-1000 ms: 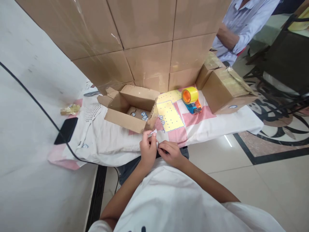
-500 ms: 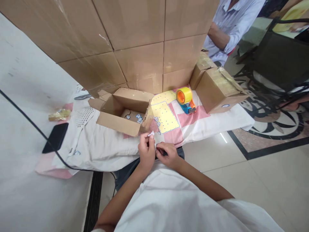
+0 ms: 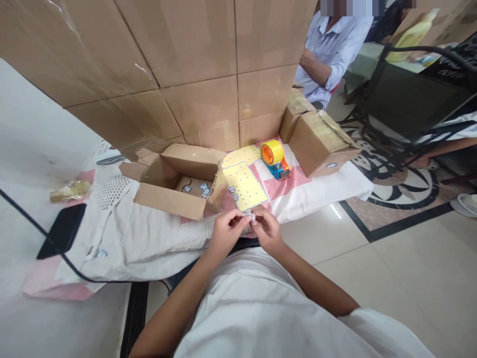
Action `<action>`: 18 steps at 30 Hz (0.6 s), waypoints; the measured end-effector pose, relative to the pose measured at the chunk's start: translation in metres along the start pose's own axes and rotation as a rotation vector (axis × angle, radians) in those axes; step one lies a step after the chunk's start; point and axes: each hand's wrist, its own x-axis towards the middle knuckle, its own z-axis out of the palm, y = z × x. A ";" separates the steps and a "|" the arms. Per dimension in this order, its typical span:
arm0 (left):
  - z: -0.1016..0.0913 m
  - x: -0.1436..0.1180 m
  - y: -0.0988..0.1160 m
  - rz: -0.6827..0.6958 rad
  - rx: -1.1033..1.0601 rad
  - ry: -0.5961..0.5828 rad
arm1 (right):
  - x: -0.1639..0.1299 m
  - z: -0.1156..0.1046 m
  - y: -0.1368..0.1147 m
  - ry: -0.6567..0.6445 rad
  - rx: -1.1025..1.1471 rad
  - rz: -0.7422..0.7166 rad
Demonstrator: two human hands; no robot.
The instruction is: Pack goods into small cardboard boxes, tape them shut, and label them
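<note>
My left hand [image 3: 225,230] and my right hand [image 3: 268,230] meet in front of my body. Both pinch a small whitish piece [image 3: 249,215] between their fingertips; its exact kind is too small to tell. Just beyond my hands lies a yellow dotted sheet [image 3: 248,186], with a few small pale pieces [image 3: 232,190] by its left edge. An open cardboard box [image 3: 169,200] stands to the left, holding some small white-and-blue pieces [image 3: 204,189] on its bottom.
A tape dispenser [image 3: 275,158] with yellow tape stands beyond the sheet. Closed cartons [image 3: 316,144] are at the right, and stacked cartons [image 3: 201,109] form a wall behind. A black phone [image 3: 63,231] and a cable [image 3: 32,216] lie left. Another person [image 3: 328,54] sits at the back.
My right hand has risen from below to join my left at the whitish piece, which both now pinch. The camera view has shifted a little to the right.
</note>
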 end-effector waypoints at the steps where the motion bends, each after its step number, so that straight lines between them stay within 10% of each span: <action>1: 0.002 0.002 0.000 -0.030 -0.006 0.005 | -0.002 0.000 0.001 -0.002 0.033 0.021; 10: 0.003 0.008 -0.006 -0.161 -0.016 0.023 | 0.001 -0.014 0.007 0.147 0.017 0.218; 18: -0.007 -0.003 -0.024 -0.187 -0.026 0.068 | 0.078 -0.138 0.047 0.538 -0.598 0.127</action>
